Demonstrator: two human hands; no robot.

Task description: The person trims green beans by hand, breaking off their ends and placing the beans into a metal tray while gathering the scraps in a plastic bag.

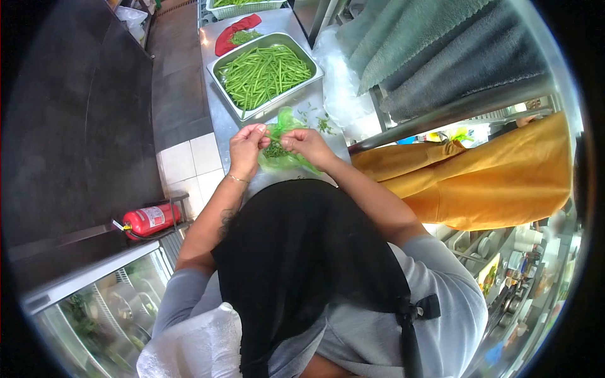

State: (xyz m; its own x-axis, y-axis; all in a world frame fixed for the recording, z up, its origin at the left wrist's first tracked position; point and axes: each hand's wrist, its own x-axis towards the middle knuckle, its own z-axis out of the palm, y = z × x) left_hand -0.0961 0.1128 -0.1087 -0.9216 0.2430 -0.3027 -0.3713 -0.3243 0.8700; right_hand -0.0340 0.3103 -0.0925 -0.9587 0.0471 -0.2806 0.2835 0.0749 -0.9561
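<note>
Both hands meet over a thin green plastic bag [287, 162] lying near the front of the steel counter [220, 129], with small green trimmings inside it. My left hand [249, 146] pinches the bag's side, thumb and fingertips together. Close beside it, my right hand [307, 146] has its fingers closed on the bag too. Just beyond the hands stands a steel tray [315, 74] heaped with green beans [265, 72]. A few loose trimmings [324, 124] lie on the counter to the right of the bag.
A red cloth [232, 39] with green bits lies behind the tray, and a white basket [246, 9] of beans stands farther back. Clear plastic [340, 82], grey towels [441, 57] and a yellow cloth [479, 183] are to the right. A fire extinguisher [151, 219] is at the left.
</note>
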